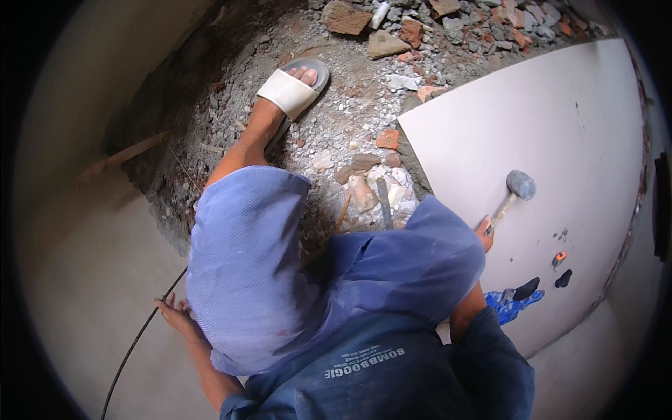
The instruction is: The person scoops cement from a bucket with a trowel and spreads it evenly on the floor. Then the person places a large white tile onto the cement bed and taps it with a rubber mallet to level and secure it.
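Note:
My right hand (484,234) is closed round the handle of a rubber mallet (521,184), just beyond my right knee. The mallet's grey head rests on or just over a large pale tile (560,126); I cannot tell whether it touches. To the left of my left thigh, my left hand (178,315) has its fingers bent at a thin black cable (143,329) and appears to grip it. The cable curves down to the lower left edge. My right knee partly hides the near corner of the tile.
Rubble with broken bricks (348,17) lies at the top. My sandalled foot (288,91) stands on loose debris. A grey metal bar (383,203) stands between my knees. On the tile are an orange-black tape measure (558,259) and blue plastic (514,308). A wooden strip (126,154) lies left.

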A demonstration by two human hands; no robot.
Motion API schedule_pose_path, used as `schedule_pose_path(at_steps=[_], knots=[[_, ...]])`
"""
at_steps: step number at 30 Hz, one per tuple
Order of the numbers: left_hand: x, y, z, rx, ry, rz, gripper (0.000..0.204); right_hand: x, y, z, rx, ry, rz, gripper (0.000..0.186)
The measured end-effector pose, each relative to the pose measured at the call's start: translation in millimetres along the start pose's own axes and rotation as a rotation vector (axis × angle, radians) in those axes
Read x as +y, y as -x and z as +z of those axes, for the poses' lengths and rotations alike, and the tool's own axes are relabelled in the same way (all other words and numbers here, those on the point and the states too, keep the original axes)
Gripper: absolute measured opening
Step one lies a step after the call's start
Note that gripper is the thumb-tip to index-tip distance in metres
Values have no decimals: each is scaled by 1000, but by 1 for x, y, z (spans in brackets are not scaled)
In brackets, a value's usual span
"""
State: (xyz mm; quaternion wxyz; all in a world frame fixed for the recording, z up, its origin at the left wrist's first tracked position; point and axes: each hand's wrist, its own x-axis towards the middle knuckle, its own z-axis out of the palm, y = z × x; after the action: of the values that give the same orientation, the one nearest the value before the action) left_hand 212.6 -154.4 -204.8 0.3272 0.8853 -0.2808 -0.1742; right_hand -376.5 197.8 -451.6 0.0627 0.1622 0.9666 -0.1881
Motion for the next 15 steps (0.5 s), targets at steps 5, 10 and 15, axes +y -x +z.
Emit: schedule_pose_path(at_steps=[5, 10, 15], knots=[[60, 28, 5, -224, -391, 936, 53, -1, -3, -5, -28, 103, -21, 57], [259, 102, 96, -600, -167, 1190, 26, 9, -5, -9, -25, 178, -43, 58], [359, 272, 292, -875, -674, 1841, 28, 15, 0, -8, -46, 67, 2, 57]])
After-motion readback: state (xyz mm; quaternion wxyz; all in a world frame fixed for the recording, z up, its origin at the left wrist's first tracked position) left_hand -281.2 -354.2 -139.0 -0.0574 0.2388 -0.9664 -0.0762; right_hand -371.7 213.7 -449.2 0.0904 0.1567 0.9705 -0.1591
